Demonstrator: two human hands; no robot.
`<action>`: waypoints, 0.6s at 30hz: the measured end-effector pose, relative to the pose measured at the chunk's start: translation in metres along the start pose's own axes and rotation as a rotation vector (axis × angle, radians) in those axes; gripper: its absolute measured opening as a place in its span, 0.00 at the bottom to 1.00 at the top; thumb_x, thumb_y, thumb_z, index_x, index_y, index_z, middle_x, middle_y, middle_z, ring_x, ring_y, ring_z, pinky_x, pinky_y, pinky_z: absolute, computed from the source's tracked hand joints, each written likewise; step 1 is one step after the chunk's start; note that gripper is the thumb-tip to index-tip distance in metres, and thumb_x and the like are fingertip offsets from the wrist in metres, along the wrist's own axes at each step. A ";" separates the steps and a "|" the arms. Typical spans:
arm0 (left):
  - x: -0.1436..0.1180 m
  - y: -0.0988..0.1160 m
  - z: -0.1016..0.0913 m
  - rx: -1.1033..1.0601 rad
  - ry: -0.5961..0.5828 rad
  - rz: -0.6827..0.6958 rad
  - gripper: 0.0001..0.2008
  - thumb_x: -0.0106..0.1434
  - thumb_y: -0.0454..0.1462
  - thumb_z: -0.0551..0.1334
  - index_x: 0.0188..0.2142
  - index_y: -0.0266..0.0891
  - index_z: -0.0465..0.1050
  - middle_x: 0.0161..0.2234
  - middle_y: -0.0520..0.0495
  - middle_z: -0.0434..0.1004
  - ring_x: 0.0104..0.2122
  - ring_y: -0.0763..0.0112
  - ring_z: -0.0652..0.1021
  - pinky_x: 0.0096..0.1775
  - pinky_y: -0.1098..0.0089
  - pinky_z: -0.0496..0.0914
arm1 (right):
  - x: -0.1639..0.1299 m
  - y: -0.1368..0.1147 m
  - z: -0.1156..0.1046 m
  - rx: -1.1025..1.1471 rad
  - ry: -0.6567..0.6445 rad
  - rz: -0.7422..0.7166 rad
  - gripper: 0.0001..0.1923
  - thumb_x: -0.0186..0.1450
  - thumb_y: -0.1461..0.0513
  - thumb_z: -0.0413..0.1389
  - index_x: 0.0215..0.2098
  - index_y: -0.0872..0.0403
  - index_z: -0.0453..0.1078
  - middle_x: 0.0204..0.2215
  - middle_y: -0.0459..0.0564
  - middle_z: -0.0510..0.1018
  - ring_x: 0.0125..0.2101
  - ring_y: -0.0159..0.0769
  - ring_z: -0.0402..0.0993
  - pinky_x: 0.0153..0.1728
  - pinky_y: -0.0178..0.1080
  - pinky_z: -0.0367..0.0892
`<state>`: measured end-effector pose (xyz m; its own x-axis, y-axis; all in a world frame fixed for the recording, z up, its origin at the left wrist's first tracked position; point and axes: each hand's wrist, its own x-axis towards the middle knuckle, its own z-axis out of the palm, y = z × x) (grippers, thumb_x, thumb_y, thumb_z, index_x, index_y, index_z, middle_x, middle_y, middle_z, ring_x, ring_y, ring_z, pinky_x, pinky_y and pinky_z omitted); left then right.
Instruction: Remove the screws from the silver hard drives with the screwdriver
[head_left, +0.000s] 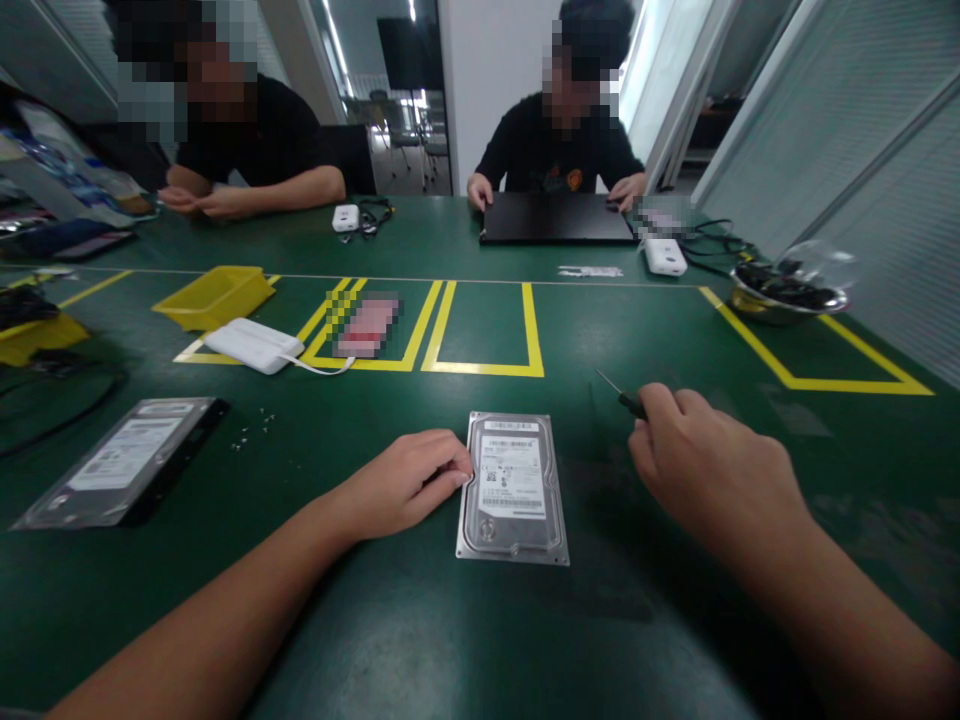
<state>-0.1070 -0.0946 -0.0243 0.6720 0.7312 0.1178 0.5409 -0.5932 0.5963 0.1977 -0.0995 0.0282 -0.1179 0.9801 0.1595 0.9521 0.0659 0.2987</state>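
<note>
A silver hard drive (511, 490) with a white label lies flat on the green table in front of me. My left hand (424, 475) is at its left edge, the fingers closed and the fingertips against the side. Whether something small is also between those fingertips cannot be made out. To the right of the drive, my right hand (705, 455) is closed around a thin screwdriver (628, 402), its shaft pointing up and left, apart from the drive. A second hard drive (127, 455) rests at the left, and several tiny screws (251, 428) are scattered beside it.
Yellow tape (484, 368) marks areas on the table. A yellow bin (216, 296), a white power bank (253, 345) cabled to a phone (367, 328), and a metal bowl (787, 300) of dark items stand farther back. Two people sit opposite, one holding a black panel (556, 218).
</note>
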 end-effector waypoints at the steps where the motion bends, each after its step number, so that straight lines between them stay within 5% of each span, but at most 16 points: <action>1: 0.000 0.000 0.000 0.000 0.000 0.001 0.06 0.71 0.36 0.55 0.39 0.38 0.69 0.36 0.50 0.72 0.35 0.73 0.73 0.39 0.71 0.65 | 0.000 0.000 0.000 0.002 0.011 -0.001 0.08 0.71 0.58 0.43 0.40 0.52 0.60 0.31 0.49 0.71 0.28 0.42 0.75 0.18 0.36 0.43; 18: 0.001 -0.002 0.000 -0.055 0.039 -0.017 0.05 0.69 0.36 0.58 0.38 0.38 0.72 0.33 0.52 0.73 0.31 0.75 0.73 0.35 0.73 0.65 | 0.004 0.005 -0.009 0.105 0.171 0.055 0.11 0.70 0.56 0.45 0.42 0.53 0.64 0.36 0.52 0.75 0.28 0.39 0.71 0.22 0.36 0.47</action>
<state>-0.1075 -0.0927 -0.0258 0.6419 0.7543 0.1377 0.5228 -0.5620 0.6410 0.1996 -0.0970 0.0392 -0.1022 0.9375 0.3328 0.9815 0.0406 0.1870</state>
